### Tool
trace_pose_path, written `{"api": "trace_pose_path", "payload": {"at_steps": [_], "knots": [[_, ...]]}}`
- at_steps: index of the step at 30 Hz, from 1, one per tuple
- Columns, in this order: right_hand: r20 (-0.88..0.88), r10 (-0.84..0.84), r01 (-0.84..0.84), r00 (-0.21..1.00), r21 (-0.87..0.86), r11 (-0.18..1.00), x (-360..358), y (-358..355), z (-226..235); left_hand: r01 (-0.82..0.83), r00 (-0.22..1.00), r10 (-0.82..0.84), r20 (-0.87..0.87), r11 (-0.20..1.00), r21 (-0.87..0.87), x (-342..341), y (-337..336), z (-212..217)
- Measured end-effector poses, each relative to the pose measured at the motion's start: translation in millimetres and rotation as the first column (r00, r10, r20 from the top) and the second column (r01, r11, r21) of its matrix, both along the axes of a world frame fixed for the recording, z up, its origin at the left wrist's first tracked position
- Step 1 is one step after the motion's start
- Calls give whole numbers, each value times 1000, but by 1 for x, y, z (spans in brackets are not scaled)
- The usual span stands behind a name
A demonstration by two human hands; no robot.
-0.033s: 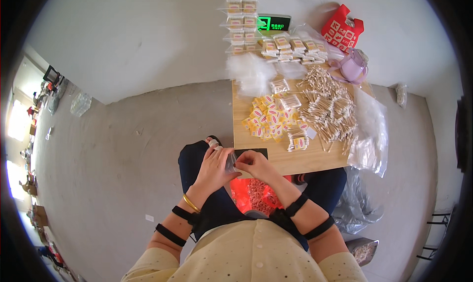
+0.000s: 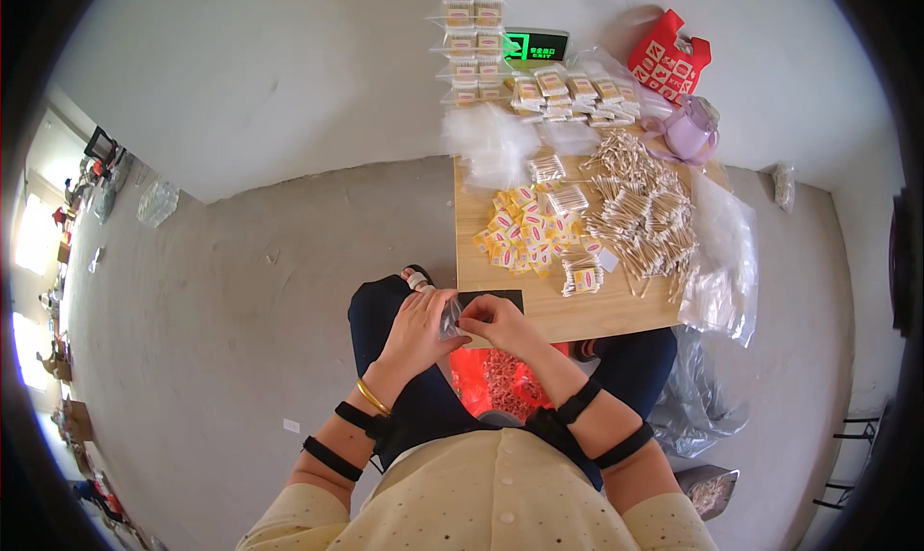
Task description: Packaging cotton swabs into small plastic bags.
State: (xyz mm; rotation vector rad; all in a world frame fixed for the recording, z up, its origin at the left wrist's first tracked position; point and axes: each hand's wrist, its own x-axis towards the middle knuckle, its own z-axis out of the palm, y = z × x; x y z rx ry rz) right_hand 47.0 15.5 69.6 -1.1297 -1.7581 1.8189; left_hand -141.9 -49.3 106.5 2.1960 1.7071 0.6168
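Note:
Just off the table's front left corner, my left hand (image 2: 420, 328) grips a small clear plastic bag (image 2: 449, 318), its fingers curled round it. My right hand (image 2: 500, 322) pinches the right edge of the same bag with thumb and fingertips. Beyond my hands, a bundle of cotton swabs (image 2: 582, 276) with a yellow card on it lies on the wooden table (image 2: 616, 318). Loose yellow cards (image 2: 525, 233) are heaped to its left, and more swab bundles (image 2: 566, 200) lie behind. A big pile of loose cotton swabs (image 2: 643, 209) spreads to the right.
Thin clear bags (image 2: 491, 145) lie at the table's far left, near stacked swab packs (image 2: 582, 91). Plastic sheeting (image 2: 720, 262) hangs over the right edge. A purple jug (image 2: 688, 132) and red bag (image 2: 671, 55) stand at the back. A red-lined container (image 2: 496, 378) sits between my legs.

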Motion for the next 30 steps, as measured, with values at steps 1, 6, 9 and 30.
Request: {"api": "trace_pose_path", "payload": {"at_steps": [1, 6, 9, 30], "knots": [[1, 0, 0, 1000, 1, 1000, -1, -2, -3, -6, 998, 8, 67, 1000, -28, 0, -1, 1], [-48, -15, 19, 999, 86, 996, -6, -13, 2, -11, 995, 14, 100, 999, -31, -18, -2, -4], [-5, -67, 67, 998, 175, 982, 2, -15, -6, -72, 977, 54, -208, 994, -82, -37, 4, -14], [-82, -116, 105, 990, -126, 986, 51, -26, -47, 97, 982, -124, -145, 979, -178, -38, 35, -62]]}}
